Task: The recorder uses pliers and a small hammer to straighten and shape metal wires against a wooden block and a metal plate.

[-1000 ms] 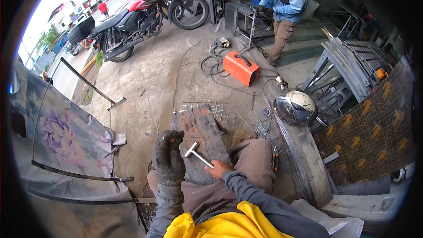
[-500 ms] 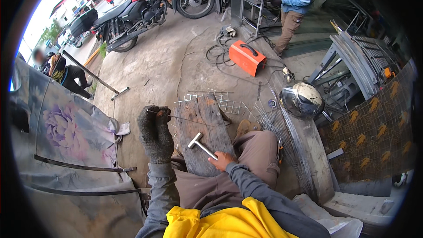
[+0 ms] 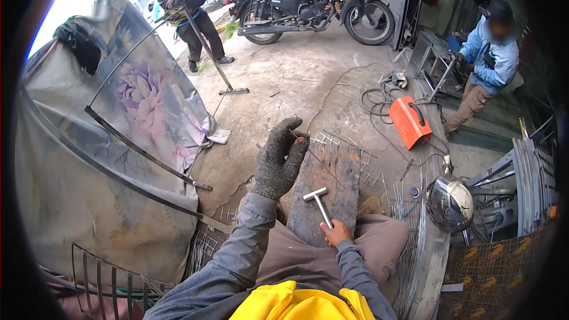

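My left hand [image 3: 278,163], in a dark grey knit glove, is raised by the left side of a worn wooden board [image 3: 335,169]. Its fingers pinch a thin metal rod [image 3: 326,169] that slants down to the right over the board. Whether the rod's tip touches the wood I cannot tell. In my bare right hand [image 3: 338,233] is the handle of a metal hammer [image 3: 320,204], closed in the fingers at the board's near right edge. The hammer's head lies over the middle of the board. The board slopes between my bent legs.
Wire mesh [image 3: 370,172] lies beyond the board, and thin rods [image 3: 413,231] lie right of my leg. Further right are a helmet [image 3: 449,202] and an orange welding machine [image 3: 410,122] with cables. A flowered sheet [image 3: 142,98] hangs left. Two people and a motorcycle [image 3: 296,9] are behind.
The view has swung left, so the scene sits further right. My left hand still pinches the rod and my right hand still grips the hammer. The standing person at left shows more fully.
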The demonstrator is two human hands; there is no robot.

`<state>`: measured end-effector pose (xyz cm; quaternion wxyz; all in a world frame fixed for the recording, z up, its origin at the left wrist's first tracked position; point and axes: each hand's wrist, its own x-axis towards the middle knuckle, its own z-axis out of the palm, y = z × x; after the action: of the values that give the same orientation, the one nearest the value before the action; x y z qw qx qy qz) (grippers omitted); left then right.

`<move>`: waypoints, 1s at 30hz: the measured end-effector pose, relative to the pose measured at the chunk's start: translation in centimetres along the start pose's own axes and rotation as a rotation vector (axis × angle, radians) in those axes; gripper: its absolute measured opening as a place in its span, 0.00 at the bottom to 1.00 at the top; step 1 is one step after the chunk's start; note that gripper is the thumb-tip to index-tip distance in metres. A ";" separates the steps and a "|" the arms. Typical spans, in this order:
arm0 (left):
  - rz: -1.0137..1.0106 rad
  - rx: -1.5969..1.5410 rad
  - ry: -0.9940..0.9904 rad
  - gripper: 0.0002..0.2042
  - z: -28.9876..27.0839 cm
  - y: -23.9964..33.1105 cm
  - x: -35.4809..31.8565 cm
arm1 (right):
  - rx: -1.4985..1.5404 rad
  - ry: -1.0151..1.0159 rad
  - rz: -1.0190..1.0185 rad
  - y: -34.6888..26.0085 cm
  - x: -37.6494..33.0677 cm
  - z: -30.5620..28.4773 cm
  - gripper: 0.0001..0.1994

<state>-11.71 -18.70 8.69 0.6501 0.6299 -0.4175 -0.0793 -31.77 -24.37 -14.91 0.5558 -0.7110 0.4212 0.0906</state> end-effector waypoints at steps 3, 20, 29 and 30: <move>-0.037 -0.125 0.068 0.11 0.2 0.3 -0.5 | -0.005 0.008 -0.008 0.2 0.0 0.1 0.21; -0.064 -0.136 0.052 0.11 0.9 1.3 -2.0 | 0.049 0.028 -0.019 0.9 -0.2 0.4 0.21; -0.040 -0.121 0.135 0.11 1.4 1.1 -2.2 | 0.002 0.053 -0.011 0.7 -0.3 0.5 0.21; 0.017 -0.081 0.092 0.12 1.3 1.0 -2.3 | 0.023 0.051 -0.019 0.8 -0.3 0.5 0.21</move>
<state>-14.44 -17.99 8.35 0.6943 0.6023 -0.3891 -0.0616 -32.32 -23.77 -15.51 0.5540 -0.7105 0.4294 0.0623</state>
